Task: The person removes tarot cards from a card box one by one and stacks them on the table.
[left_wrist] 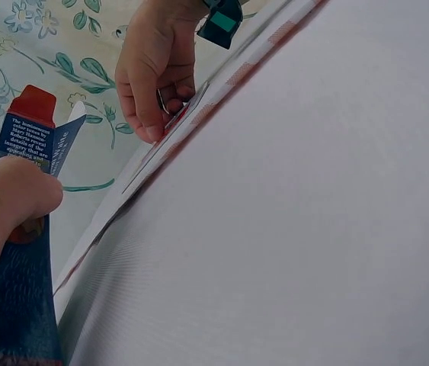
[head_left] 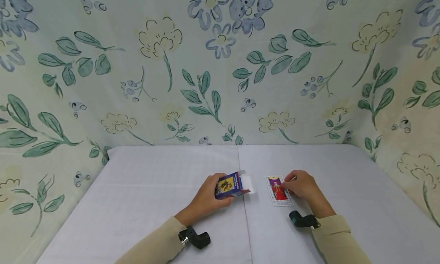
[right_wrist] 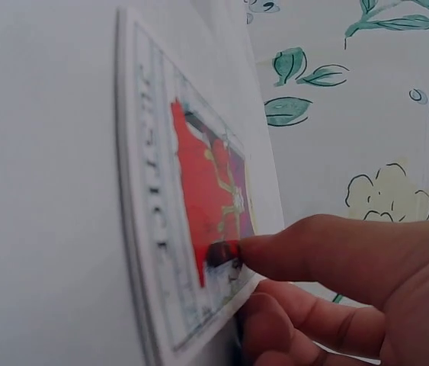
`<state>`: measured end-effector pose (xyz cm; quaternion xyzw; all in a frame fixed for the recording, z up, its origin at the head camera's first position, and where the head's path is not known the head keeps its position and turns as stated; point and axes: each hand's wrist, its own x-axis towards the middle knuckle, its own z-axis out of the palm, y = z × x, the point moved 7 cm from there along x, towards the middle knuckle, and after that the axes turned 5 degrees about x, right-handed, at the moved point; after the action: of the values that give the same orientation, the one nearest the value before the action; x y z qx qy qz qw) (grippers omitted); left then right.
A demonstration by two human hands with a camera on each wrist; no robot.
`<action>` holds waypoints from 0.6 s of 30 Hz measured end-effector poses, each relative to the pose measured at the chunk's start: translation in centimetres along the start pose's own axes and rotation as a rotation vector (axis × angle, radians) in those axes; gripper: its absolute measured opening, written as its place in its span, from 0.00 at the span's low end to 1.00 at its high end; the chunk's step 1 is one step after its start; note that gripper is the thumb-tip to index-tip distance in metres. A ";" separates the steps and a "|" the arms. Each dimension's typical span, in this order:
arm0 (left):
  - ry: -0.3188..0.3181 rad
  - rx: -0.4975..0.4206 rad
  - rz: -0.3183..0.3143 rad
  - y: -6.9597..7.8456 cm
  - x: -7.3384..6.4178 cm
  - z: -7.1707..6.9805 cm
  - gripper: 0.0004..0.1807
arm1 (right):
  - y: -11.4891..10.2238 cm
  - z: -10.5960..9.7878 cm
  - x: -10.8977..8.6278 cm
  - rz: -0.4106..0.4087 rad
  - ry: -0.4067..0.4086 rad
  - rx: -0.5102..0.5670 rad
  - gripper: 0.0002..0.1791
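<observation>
My left hand (head_left: 209,197) grips a blue tarot card box (head_left: 228,185), its thumb across one face in the left wrist view. The box's end flap (left_wrist: 33,104) stands open and points right. On the white table to the right lies a tarot card (head_left: 279,193) with a red-robed figure, lettered JUSTICE in the right wrist view. My right hand (head_left: 302,185) pinches this card by its right edge. Its thumb (right_wrist: 313,244) lies on the printed face and the other fingers curl at the edge; their tips are partly hidden.
A white cloth (head_left: 144,187) with a fold line down its middle covers the table. Behind it hangs a floral curtain (head_left: 220,65), which also runs along both sides. Each wrist wears a black camera mount (head_left: 197,239).
</observation>
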<state>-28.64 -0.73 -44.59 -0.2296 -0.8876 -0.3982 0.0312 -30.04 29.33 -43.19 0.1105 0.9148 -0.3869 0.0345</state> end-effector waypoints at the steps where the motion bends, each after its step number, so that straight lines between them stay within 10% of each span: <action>1: 0.001 0.000 0.001 0.0 0.0 0.0 0.40 | 0.0 0.0 0.0 0.001 0.000 -0.001 0.14; 18: 0.000 0.007 -0.005 0.0 0.0 0.0 0.40 | 0.2 0.1 0.2 0.015 -0.005 -0.014 0.13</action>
<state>-28.70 -0.74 -44.59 -0.2272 -0.8896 -0.3951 0.0310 -30.15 29.39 -43.41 0.1162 0.9165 -0.3806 0.0404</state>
